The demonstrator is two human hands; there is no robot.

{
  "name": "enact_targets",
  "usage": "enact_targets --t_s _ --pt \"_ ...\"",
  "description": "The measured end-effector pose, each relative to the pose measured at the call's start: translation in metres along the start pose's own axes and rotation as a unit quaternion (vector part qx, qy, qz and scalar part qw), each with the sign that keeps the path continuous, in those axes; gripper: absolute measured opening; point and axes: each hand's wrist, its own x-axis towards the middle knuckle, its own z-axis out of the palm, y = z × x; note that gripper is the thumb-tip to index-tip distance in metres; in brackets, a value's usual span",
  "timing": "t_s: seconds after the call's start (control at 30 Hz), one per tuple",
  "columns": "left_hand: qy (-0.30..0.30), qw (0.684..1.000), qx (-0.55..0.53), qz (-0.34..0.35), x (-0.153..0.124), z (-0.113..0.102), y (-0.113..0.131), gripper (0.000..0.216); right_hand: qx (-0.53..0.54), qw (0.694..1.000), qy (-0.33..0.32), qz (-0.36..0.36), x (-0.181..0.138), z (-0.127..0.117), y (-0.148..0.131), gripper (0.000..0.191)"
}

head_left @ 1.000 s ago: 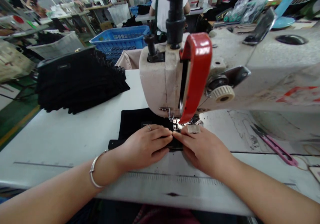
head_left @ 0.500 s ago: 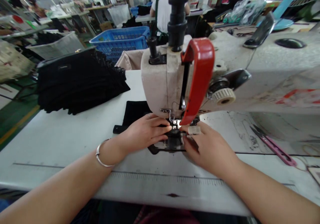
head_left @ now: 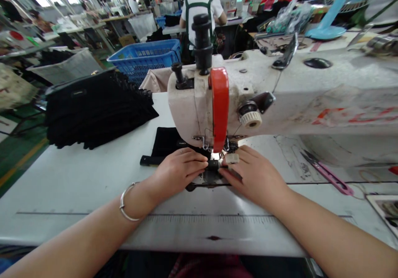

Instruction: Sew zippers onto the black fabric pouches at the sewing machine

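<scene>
With left hand (head_left: 179, 167) and right hand (head_left: 256, 173), touching black cloth (head_left: 164, 140) under the sewing machine (head_left: 189, 108), back from the front edge of the tabletop (head_left: 93, 187).
Cannot tell gripping from pressing; cannot see cloth behind the machine, nor read the label (head_left: 184, 143). Near the tabletop's left edge, stacked black pieces (head_left: 93, 110); beyond, a co-worker (head_left: 200, 10), head partly cut off.

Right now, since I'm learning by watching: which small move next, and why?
Perhaps ease the black cloth slightly forward: it lies partly beneath the sewing machine's head, the left hand is on the cloth's near strip, and the right hand is by that strip's end.
</scene>
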Motion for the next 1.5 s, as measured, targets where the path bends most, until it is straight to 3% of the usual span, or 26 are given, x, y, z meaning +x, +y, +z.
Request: enact_targets --t_s 0.1,0.27,0.5,0.77,1.07,1.5 --pt "0.001 1.0 0.018 -0.01 0.002 0.002 0.01 0.016 0.051 0.998 -0.005 -0.025 0.0 0.009 -0.005 0.015" --pt "0.012 0.999 0.026 -0.017 0.004 0.003 0.013 0.019 0.072 0.997 -0.029 0.009 -0.001 0.014 -0.005 0.013" --pt "0.026 0.999 0.019 0.008 0.005 0.006 0.012 0.019 0.072 0.997 -0.029 0.004 -0.003 0.013 -0.007 0.017" --pt "0.026 0.999 0.02 -0.019 0.012 0.008 0.006 0.021 0.049 0.999 0.018 0.001 0.002 0.017 -0.001 0.016" --pt "0.039 0.998 0.044 -0.034 0.012 0.015 -0.005 0.023 0.02 1.0 -0.006 0.018 0.007 0.021 0.002 0.02" --pt "0.039 0.998 0.038 -0.043 0.011 0.017 -0.007 0.018 0.017 1.0 0.018 0.018 0.008 0.022 0.002 0.02"
